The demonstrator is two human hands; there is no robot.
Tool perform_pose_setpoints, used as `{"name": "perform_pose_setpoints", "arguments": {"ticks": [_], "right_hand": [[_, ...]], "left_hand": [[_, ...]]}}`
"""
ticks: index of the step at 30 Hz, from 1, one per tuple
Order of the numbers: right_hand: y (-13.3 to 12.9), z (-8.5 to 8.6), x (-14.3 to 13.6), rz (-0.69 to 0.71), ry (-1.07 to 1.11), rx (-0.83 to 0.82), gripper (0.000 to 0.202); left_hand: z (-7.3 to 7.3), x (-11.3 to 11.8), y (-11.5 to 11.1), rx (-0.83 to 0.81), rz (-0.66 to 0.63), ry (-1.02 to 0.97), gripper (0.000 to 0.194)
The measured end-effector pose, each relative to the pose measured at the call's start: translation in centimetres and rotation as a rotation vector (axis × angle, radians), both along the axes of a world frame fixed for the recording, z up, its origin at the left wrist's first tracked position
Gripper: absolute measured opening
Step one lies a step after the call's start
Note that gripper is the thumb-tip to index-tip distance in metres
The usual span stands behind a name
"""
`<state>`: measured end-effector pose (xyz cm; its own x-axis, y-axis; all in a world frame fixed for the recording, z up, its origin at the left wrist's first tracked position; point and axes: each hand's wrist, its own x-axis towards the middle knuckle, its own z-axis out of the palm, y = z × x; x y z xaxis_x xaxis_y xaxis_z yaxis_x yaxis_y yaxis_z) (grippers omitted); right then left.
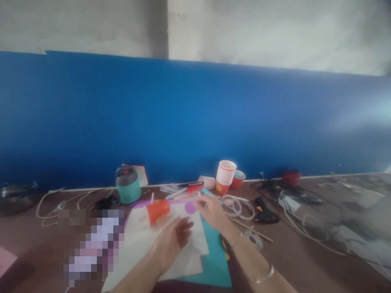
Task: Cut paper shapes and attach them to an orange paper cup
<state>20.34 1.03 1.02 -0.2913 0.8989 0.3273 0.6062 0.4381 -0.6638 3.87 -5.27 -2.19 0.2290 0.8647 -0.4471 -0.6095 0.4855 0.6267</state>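
Note:
An orange-red paper cup (158, 211) lies tipped on its side on white paper sheets (137, 240). My left hand (174, 241) hovers over the sheets just right of the cup, its fingers loosely bent and apart with nothing visible in them. Farther out, my right hand (211, 211) has its thumb and fingertips together beside a purple paper circle (190, 207). Whatever those fingertips hold, if anything, is too small and blurred to name. A teal sheet (215, 260) shows beneath the white paper, under my right forearm.
A stack of paper cups (226, 177) stands at the back beside another red cup (238, 179). A teal, dark-lidded container (128, 187) is at back left. Right are a coiled white tube (232, 206), a black glue gun (265, 211) and tangled cables. A blue panel (183, 122) borders the table.

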Motion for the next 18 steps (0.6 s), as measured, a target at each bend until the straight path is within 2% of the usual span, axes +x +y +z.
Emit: {"name": "perform_pose_setpoints", "arguments": {"ticks": [2,5,7,10,13,16,18], "right_hand": [[-1.7,0.2,-0.8,0.087,0.11,-0.087,0.013],[-3.1,-0.2,-1.8,0.068,0.167,-0.136,0.009],[-3.2,-0.6,-2.1,0.046,0.201,-0.137,0.003],[-2.7,-0.3,-1.2,0.04,0.25,-0.16,0.008],[-2.5,1.5,2.0,0.006,0.321,-0.285,0.014],[-2.9,4.2,7.2,0.002,0.357,-0.412,0.03],[-3.1,5.6,11.1,-0.058,0.34,-0.369,0.042]], "left_hand": [[0.0,0.0,0.2,0.033,0.022,-0.047,0.025],[0.0,0.3,0.2,0.096,0.007,-0.022,0.025],[0.2,0.4,0.1,0.123,-0.029,0.016,0.026],[0.5,0.2,-0.1,0.095,-0.035,0.015,0.028],[0.6,-0.4,-0.1,0.073,0.038,0.052,0.028],[0.6,-1.0,-0.1,0.126,0.07,0.125,0.027],[0.7,-1.2,-0.1,0.17,0.061,0.152,0.03]]}}
